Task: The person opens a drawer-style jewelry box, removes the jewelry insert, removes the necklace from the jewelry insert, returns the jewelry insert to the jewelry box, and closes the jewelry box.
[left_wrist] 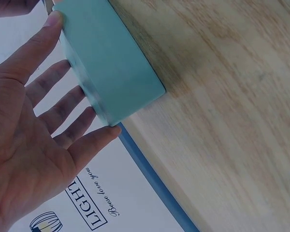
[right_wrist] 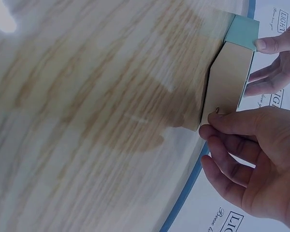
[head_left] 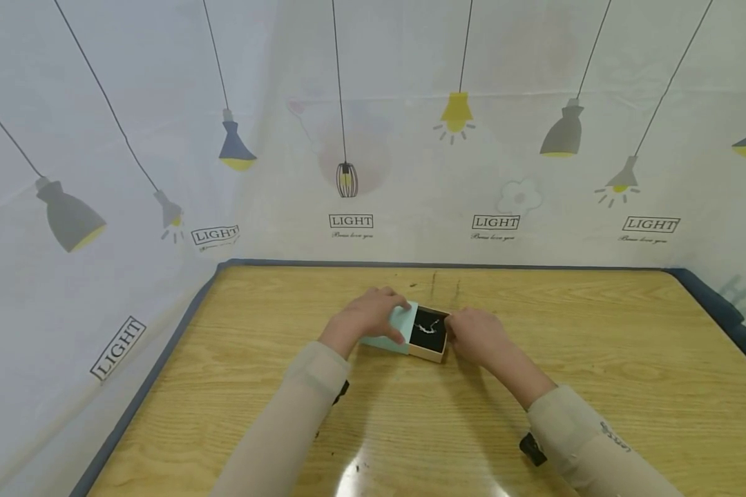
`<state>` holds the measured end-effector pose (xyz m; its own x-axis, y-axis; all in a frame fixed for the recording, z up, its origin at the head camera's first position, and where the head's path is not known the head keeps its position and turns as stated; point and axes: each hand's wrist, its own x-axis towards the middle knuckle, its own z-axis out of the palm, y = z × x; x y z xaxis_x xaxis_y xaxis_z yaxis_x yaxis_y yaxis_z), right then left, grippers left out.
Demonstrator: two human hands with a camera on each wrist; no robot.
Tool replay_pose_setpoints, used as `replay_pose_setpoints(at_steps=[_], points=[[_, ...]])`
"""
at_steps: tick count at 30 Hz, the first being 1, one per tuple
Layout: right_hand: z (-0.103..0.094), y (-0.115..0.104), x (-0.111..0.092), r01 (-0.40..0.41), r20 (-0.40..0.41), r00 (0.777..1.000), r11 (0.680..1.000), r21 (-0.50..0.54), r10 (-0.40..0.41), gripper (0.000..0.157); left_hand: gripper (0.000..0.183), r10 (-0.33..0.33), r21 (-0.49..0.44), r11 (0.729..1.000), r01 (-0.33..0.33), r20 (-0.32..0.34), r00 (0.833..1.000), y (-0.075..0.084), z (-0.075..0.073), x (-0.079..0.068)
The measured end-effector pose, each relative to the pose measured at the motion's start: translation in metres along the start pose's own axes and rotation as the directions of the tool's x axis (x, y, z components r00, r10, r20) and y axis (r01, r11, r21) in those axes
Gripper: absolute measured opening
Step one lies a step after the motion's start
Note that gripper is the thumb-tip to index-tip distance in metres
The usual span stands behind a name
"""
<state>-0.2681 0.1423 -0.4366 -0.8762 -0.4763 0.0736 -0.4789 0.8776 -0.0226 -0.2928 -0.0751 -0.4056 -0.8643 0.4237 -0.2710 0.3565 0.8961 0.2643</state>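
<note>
A drawer-style jewelry box has a mint-green sleeve with its cardboard inner tray partly out on the right. On the tray's black lining lies a silver chain-like piece of jewelry. My left hand holds the sleeve from the left, thumb along the near side and fingers toward the far side. In the left wrist view the sleeve's plain green face shows beside the fingertips. My right hand pinches the tray's right end between thumb and forefinger, where a small thin tab or loop peeks out.
The box is on a wood-grain table with a dark blue edge strip. A white curtain printed with lamps surrounds the back and sides. Dark devices sit at both wrists.
</note>
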Motion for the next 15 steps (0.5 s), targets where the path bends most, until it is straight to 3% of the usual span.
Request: replay_pose_setpoints(at_steps=[15], points=[[-0.0035,0.0011,-0.005,-0.002,0.013,1.0,1.0,0.012,0.002,0.014,0.069,-0.018,-0.003,1.0,0.018,0.004,1.0,0.0025,-0.0019,-0.0017]])
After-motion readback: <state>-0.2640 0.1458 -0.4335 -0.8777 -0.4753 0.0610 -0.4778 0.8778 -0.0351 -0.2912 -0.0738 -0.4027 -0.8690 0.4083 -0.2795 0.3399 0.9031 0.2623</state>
